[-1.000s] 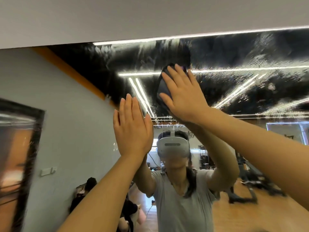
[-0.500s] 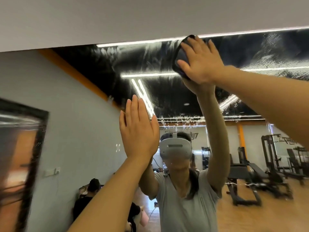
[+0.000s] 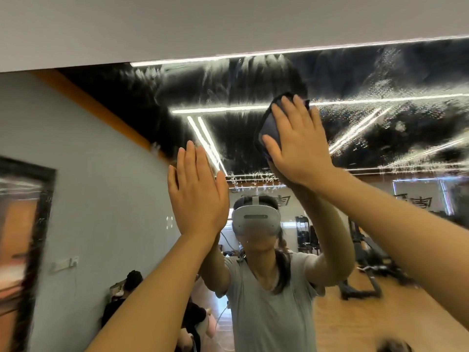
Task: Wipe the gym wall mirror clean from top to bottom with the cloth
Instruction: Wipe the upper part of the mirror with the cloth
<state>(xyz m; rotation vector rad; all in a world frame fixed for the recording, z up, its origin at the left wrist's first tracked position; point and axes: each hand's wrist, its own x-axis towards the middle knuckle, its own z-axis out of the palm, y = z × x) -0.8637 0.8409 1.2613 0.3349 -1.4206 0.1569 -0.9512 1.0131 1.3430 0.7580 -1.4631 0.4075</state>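
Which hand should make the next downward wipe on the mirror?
Right. The right hand already presses the cloth flat on the mirror near its streaked upper part. The left hand is lower, open and empty, seemingly bracing on the glass.

We see a dark navy cloth (image 3: 269, 128) against the mirror (image 3: 228, 82), whose upper glass shows black, streaked with whitish smears and speckled with pale droplets. Bright white light strips (image 3: 218, 109) cross that black. Above, the wall (image 3: 177, 24) is plain pale grey. In the reflection we've got a white headset (image 3: 256, 219), a light grey T-shirt (image 3: 269, 316), an orange band (image 3: 101, 105) over a blue-grey wall, black gym machines (image 3: 360, 250) and a warm tan wooden floor (image 3: 355, 323).
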